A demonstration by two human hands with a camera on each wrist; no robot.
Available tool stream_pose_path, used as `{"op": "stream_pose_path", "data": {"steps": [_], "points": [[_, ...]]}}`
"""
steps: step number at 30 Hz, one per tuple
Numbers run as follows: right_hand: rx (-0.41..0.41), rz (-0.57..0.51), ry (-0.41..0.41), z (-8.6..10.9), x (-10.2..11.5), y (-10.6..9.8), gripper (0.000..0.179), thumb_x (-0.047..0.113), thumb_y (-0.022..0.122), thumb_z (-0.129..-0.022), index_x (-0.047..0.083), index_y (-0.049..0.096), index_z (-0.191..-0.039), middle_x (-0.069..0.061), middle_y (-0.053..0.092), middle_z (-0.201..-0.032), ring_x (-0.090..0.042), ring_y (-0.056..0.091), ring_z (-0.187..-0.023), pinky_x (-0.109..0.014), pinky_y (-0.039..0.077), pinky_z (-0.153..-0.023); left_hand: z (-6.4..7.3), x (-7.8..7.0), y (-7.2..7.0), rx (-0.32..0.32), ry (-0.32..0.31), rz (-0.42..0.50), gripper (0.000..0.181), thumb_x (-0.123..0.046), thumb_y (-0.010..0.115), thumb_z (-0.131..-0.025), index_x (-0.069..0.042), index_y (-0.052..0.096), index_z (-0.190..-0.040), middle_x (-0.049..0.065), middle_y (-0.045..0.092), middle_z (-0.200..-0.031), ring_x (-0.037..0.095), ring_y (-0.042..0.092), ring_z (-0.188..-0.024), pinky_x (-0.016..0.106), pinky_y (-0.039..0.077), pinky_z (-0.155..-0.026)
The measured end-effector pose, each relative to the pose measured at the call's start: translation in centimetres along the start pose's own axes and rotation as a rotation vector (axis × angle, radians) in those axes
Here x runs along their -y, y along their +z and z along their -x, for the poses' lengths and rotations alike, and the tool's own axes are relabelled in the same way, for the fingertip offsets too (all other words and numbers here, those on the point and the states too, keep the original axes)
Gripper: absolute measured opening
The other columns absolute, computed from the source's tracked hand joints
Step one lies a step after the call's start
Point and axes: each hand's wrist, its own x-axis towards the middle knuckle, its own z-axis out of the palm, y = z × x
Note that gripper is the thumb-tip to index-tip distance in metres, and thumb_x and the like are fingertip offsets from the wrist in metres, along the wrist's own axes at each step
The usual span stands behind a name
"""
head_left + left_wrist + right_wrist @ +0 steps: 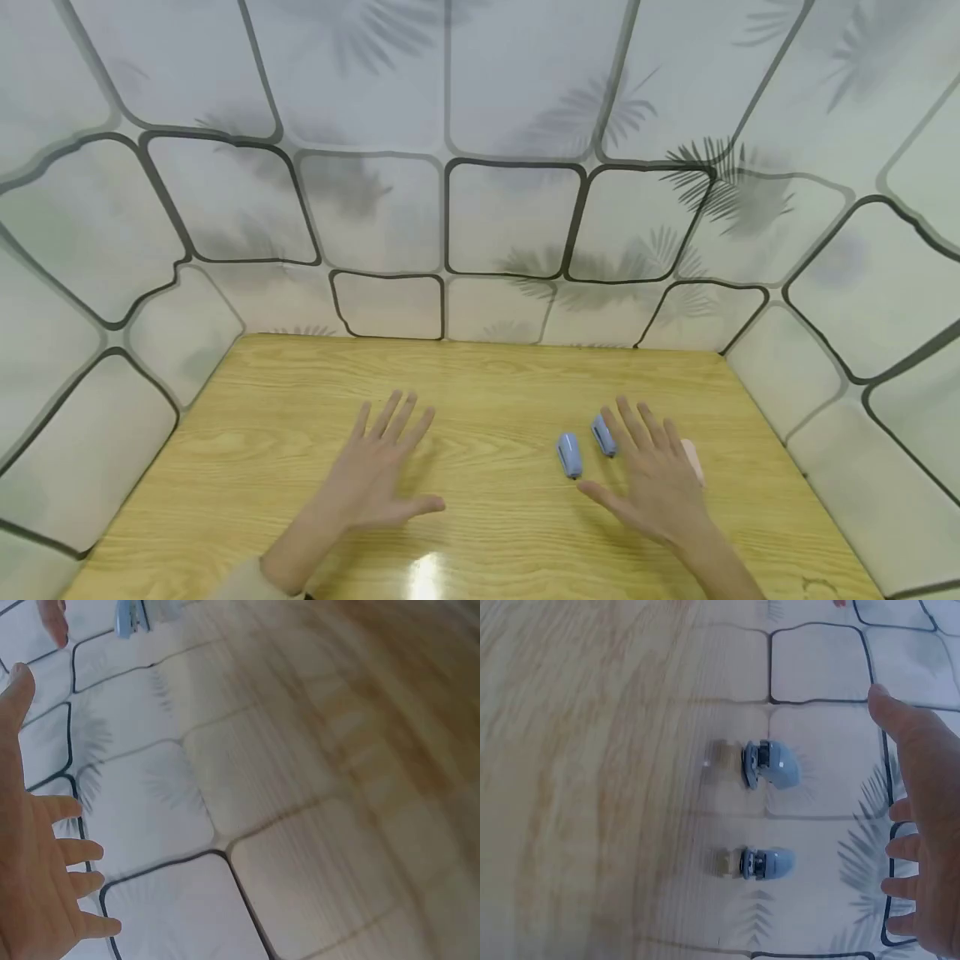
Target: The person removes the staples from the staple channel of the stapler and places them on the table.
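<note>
My left hand hovers over the left half of the table with fingers spread and thumb pointing inward, holding nothing. Over the right half, my right hand is likewise spread and holds nothing. Just left of its fingers are two small blue staplers: one stands nearer the table's middle, the other a little farther back, close beside the index finger. A pale pink object shows at the outer side of the right hand, partly hidden by it. Both staplers also appear in the right wrist view.
The wood-grain table reaches back to a wall patterned with dark outlines and leaf shadows. Similar walls stand close on the left and right sides. A bright glare spot lies on the table near the front.
</note>
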Motion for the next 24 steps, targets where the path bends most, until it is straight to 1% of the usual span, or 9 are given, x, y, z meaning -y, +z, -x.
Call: {"op": "stream_pose_path", "data": {"steps": [5,9,12,15,19,24], "points": [[0.005,0.036,-0.025,-0.4,0.6,0.6,0.102,0.078,0.069,-0.083,0.012,0.047,-0.158,-0.017,0.046,-0.165,-0.048,0.046,-0.148,-0.069,0.036,-0.119,-1.0,-1.1,0.8,0.003,0.077,0.000,0.111,-0.079,0.071,-0.080,-0.015,0.037,-0.164,0.021,0.036,-0.169,0.044,0.033,-0.159,0.070,0.029,-0.125],[0.040,0.080,-0.044,-0.7,0.9,1.0,0.101,0.080,0.065,-0.084,0.011,0.049,-0.156,-0.017,0.051,-0.161,-0.046,0.051,-0.145,-0.066,0.039,-0.119,-2.1,-1.8,1.4,0.033,0.132,0.014,0.109,-0.079,0.068,-0.083,-0.014,0.036,-0.164,0.021,0.035,-0.170,0.044,0.033,-0.159,0.068,0.031,-0.125],[0.063,0.102,-0.061,-1.0,1.2,1.3,0.098,0.078,0.065,-0.086,0.010,0.051,-0.155,-0.017,0.055,-0.157,-0.045,0.056,-0.140,-0.063,0.045,-0.115,-3.0,-2.2,1.9,0.059,0.164,0.012,0.108,-0.080,0.066,-0.084,-0.014,0.035,-0.165,0.020,0.034,-0.170,0.043,0.032,-0.159,0.067,0.032,-0.125],[0.077,0.119,-0.077,-1.3,1.5,1.6,0.095,0.075,0.067,-0.087,0.009,0.053,-0.153,-0.017,0.059,-0.153,-0.042,0.060,-0.135,-0.061,0.051,-0.109,-3.6,-2.5,2.3,0.088,0.184,-0.008,0.108,-0.082,0.062,-0.086,-0.014,0.035,-0.165,0.019,0.034,-0.171,0.041,0.032,-0.160,0.064,0.032,-0.126],[0.095,0.124,-0.095,-1.7,1.9,1.9,0.089,0.069,0.071,-0.089,0.008,0.054,-0.151,-0.018,0.064,-0.147,-0.042,0.063,-0.131,-0.060,0.055,-0.105,-4.2,-2.8,2.7,0.119,0.204,-0.048,0.108,-0.086,0.056,-0.086,-0.014,0.036,-0.164,0.018,0.035,-0.171,0.039,0.033,-0.160,0.062,0.033,-0.127],[0.096,0.145,-0.140,-2.2,2.1,2.3,0.079,0.060,0.077,-0.089,0.007,0.061,-0.144,-0.016,0.071,-0.133,-0.041,0.067,-0.125,-0.056,0.059,-0.099,-4.7,-2.9,2.9,0.139,0.230,-0.100,0.108,-0.088,0.052,-0.086,-0.015,0.037,-0.164,0.018,0.037,-0.170,0.038,0.035,-0.159,0.059,0.034,-0.127]]}}
